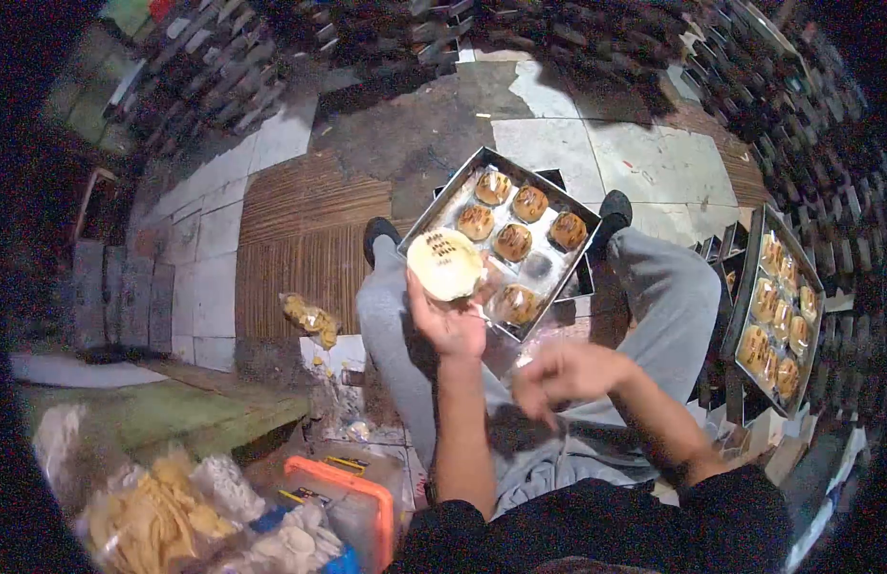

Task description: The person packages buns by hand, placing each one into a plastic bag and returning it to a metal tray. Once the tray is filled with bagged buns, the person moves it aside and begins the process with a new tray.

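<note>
A pale round piece [445, 263] with dark marks on its top rests on my left hand [452, 325], whose fingers wrap round its underside. Behind it a square metal tray [552, 174] holds several browned round buns [513, 243] in clear wrapping, between my knees. My right hand [568, 375], smeared by motion, hovers just below the tray's near corner, right of my left hand. Whether its fingers hold something cannot be made out.
A second tray [818, 287] of wrapped buns stands at the right. An orange-rimmed box [384, 517] and bags of yellowish pieces [152, 512] lie at the lower left. A small bag [310, 320] sits on the floor. Many dark stacked pieces line the back.
</note>
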A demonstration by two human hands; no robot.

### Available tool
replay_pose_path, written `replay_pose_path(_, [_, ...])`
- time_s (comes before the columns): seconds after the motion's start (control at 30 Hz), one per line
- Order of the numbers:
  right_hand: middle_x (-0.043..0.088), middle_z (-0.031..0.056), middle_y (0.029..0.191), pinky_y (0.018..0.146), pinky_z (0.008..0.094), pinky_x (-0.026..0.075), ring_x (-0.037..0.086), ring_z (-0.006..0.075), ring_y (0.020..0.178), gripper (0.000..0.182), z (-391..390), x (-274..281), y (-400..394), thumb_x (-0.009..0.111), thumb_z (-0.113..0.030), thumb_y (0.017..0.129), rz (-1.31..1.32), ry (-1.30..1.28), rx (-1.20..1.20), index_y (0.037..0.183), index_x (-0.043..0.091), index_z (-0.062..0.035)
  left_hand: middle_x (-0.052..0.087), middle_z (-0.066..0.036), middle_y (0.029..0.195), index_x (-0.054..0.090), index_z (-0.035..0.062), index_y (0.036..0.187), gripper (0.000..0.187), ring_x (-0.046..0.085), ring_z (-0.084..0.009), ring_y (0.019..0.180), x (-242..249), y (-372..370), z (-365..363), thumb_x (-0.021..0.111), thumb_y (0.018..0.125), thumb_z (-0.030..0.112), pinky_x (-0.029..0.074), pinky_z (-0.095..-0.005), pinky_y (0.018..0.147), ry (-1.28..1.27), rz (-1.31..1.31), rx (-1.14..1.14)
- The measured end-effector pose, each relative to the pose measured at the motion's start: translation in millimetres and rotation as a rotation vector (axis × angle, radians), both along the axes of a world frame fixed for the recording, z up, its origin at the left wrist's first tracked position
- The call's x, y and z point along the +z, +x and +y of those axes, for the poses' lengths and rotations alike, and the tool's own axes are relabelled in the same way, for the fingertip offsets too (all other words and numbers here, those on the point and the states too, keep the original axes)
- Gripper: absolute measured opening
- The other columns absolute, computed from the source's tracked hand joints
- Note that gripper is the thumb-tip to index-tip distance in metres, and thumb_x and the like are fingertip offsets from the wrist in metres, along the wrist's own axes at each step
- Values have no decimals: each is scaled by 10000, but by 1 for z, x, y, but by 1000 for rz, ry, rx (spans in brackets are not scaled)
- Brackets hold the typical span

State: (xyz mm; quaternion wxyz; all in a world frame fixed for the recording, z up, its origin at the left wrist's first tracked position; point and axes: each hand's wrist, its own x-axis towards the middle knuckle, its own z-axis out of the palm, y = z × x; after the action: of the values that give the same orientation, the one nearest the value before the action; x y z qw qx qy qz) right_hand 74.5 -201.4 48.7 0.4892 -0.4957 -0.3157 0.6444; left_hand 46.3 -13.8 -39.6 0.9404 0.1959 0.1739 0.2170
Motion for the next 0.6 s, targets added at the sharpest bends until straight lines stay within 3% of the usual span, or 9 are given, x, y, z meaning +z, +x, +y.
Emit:
replay_pose_path(0.07, [680, 82, 837, 719, 331, 529, 685, 197, 785, 171, 18, -35, -12, 680, -144, 946, -595, 184, -675, 1005, 650, 14, 630, -165, 1298, 466, 63, 1435, 665, 664, -359, 1091, 10, -10, -13, 450, 1007, 572, 593, -500, 849, -7, -1, -86])
replay_pose_path(0.1, [659, 95, 847, 724, 346, 512, 657, 196, 786, 185, 25, -33, -15, 675, -161, 947, -724, 225, -650, 1031, 641, 0, 628, -162, 1301, 468, 63, 1434, 649, 662, -360, 1094, 12, -10, -23, 468, 1007, 552, 593, -509, 856, 23, 32, -69])
replay_pose_path(0.2, [696, 165, 902, 768, 409, 530, 687, 276, 821, 276, 12, -31, -37, 633, -289, 978, -884, 246, -378, 1001, 640, -14, 630, -157, 1304, 492, 69, 1419, 593, 656, -362, 1124, 24, -20, -29, 495, 1009, 498, 601, -526, 846, 0, 91, 68])
replay_pose_path(0.27, [685, 175, 884, 797, 435, 532, 687, 329, 845, 257, -8, -10, -26, 636, -258, 970, -362, 354, 229, 1020, 644, -6, 627, -169, 1310, 491, 74, 1417, 593, 649, -373, 1146, 21, -36, -5, 484, 1011, 505, 603, -533, 857, 30, -96, 41])
replay_pose_path(0.3, [685, 175, 884, 797, 435, 532, 687, 329, 845, 257, -7, -11, -28, 636, -258, 970, -352, 362, 243, 1020, 644, -6, 610, -178, 1341, 491, 72, 1417, 614, 601, -426, 1202, 29, -44, 11, 467, 1010, 532, 570, -578, 904, -92, -142, -35])
replay_pose_path(0.4, [673, 104, 901, 698, 336, 524, 660, 176, 795, 134, 3, -16, -33, 678, -62, 937, -942, 168, -745, 1051, 694, 7, 601, -166, 1354, 478, 53, 1423, 660, 595, -398, 1217, 46, -65, 6, 415, 1025, 576, 539, -607, 925, 54, -1, -15])
replay_pose_path(0.5, [674, 78, 897, 674, 317, 527, 653, 149, 788, 119, 30, -36, -25, 662, -43, 950, -1004, 583, -777, 1044, 707, 15, 602, -144, 1354, 495, 4, 1391, 648, 643, -279, 1153, 55, -101, -28, 346, 1067, 546, 554, -421, 926, 250, 120, -36])
replay_pose_path(0.53, [674, 78, 897, 674, 317, 527, 653, 149, 788, 119, 35, -46, -26, 662, -43, 950, -1003, 585, -769, 1044, 707, 15, 602, -144, 1354, 495, 4, 1391, 648, 643, -279, 1153, 58, -119, -23, 346, 1067, 546, 554, -421, 926, 247, 120, -29])
replay_pose_path(0.6, [686, 68, 923, 677, 302, 529, 651, 135, 793, 109, 45, -58, -29, 663, -13, 931, -644, 395, -868, 1023, 713, 16, 637, -147, 1284, 586, 15, 1308, 539, 635, -269, 1129, 64, -150, 6, 434, 1067, 473, 536, -403, 899, 679, 899, -418])
